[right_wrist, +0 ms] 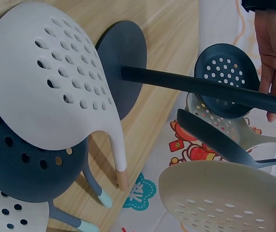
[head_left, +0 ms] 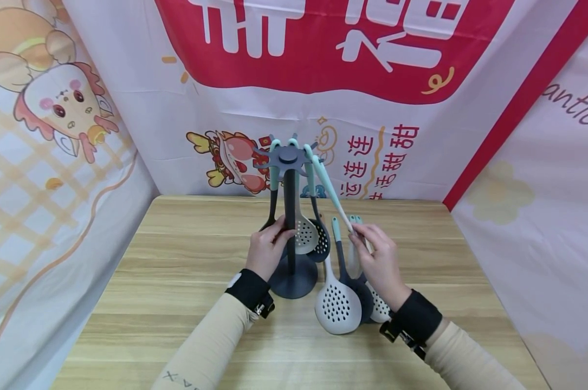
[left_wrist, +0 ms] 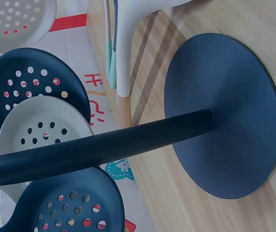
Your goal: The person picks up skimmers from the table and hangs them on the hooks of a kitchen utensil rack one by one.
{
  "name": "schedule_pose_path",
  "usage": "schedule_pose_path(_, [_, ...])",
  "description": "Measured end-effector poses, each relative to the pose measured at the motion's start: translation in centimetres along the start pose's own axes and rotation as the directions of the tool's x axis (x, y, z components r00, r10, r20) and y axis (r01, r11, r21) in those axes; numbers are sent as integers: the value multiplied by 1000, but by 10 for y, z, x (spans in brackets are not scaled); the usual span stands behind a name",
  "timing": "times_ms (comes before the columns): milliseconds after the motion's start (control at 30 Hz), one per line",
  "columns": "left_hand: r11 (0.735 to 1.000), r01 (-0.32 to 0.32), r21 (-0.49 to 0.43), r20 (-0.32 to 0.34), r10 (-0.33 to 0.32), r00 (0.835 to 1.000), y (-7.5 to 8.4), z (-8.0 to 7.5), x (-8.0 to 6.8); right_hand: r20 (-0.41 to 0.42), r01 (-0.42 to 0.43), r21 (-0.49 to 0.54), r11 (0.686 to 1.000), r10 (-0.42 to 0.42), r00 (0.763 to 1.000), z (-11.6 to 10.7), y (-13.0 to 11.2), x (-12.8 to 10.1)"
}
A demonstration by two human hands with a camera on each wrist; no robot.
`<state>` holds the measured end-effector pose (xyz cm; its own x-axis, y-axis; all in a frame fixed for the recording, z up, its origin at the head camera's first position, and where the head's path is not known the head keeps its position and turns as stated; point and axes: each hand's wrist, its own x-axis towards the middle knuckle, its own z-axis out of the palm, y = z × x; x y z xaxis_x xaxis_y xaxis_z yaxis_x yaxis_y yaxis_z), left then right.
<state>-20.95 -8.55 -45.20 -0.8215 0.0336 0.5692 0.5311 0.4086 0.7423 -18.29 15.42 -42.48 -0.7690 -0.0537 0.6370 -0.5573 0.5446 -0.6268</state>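
Observation:
A dark grey utensil stand rises from a round base in the middle of the wooden table. My left hand grips its pole about halfway up. My right hand pinches the white handle of a utensil whose teal end reaches the hooks of the stand's top hub. Its beige slotted head shows in the right wrist view. A white perforated spoon and a dark one hang from the hub.
A white skimmer, a dark skimmer and another white one lie on the table under my right hand. Printed cloth walls close in the table on the left, back and right.

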Motion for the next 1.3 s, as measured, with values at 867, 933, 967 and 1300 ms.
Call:
schedule_pose_path(867, [999, 43, -13, 11, -43, 999, 1, -1, -2, 73, -62, 66, 996, 57, 996, 12, -6, -4])
schedule_pose_path(933, [999, 48, -13, 13, -48, 999, 1, -1, -1, 74, -61, 67, 996, 56, 996, 14, -6, -5])
schedule_pose_path(967, [999, 50, -14, 14, -49, 999, 1, -1, -1, 77, -63, 71, 995, 58, 995, 14, -6, -5])
schedule_pose_path(1300, [1000, 17, -10, 15, -17, 1000, -1, 0, -1, 113, -103, 90, 991, 93, 989, 22, -9, -6])
